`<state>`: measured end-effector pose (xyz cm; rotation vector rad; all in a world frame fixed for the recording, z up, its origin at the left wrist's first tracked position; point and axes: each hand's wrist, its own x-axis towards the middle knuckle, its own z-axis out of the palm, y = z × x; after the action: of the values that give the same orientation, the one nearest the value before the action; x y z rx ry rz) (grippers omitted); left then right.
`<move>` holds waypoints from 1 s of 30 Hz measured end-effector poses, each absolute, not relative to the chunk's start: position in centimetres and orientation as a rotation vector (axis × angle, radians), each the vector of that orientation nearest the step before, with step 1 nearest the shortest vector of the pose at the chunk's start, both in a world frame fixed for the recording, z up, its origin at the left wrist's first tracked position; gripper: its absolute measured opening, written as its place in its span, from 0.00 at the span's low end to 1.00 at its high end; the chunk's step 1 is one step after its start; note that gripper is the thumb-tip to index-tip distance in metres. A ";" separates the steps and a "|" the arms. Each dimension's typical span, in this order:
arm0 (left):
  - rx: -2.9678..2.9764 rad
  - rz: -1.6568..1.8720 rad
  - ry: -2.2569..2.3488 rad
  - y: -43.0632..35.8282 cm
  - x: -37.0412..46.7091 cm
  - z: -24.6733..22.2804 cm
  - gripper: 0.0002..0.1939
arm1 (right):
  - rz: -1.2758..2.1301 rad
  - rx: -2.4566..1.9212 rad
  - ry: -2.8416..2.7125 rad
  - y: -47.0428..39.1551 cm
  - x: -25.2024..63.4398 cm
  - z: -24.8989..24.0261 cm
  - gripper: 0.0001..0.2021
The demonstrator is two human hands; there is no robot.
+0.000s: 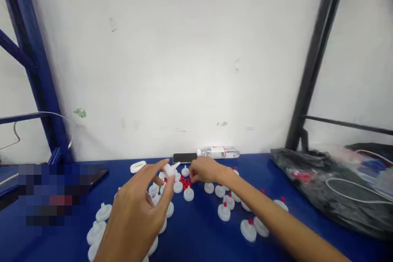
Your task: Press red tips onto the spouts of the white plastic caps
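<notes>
My left hand pinches a white nozzle cap between thumb and fingertips, its spout tilted up to the right. My right hand is closed with its fingertips at the pile of small red tips; what it holds, if anything, is hidden. Several white caps with bare spouts, such as one cap, lie around and under my left hand. Right of centre stand several white caps with red tips, among them one capped piece, some partly behind my right forearm.
Against the wall lie a black phone and a clear bottle on its side. A white oval object is at the back left. Black plastic bags with a white cable cover the right side.
</notes>
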<state>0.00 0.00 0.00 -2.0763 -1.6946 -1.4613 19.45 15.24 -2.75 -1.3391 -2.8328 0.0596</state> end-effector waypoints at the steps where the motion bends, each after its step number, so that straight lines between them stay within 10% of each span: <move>1: -2.079 -1.457 -1.702 0.1 -0.1 0.0 0.20 | 0.060 -1.341 -2.833 15.2 19.4 -2.7 0.05; 30: -2.140 -1.428 -1.605 0.8 -0.5 -0.8 0.18 | 1.270 -0.569 -2.209 12.2 20.7 4.2 0.17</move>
<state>-0.54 0.76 -0.77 -2.1401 -1.6051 -1.4283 20.75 12.24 4.18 -0.5687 -2.2094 1.2703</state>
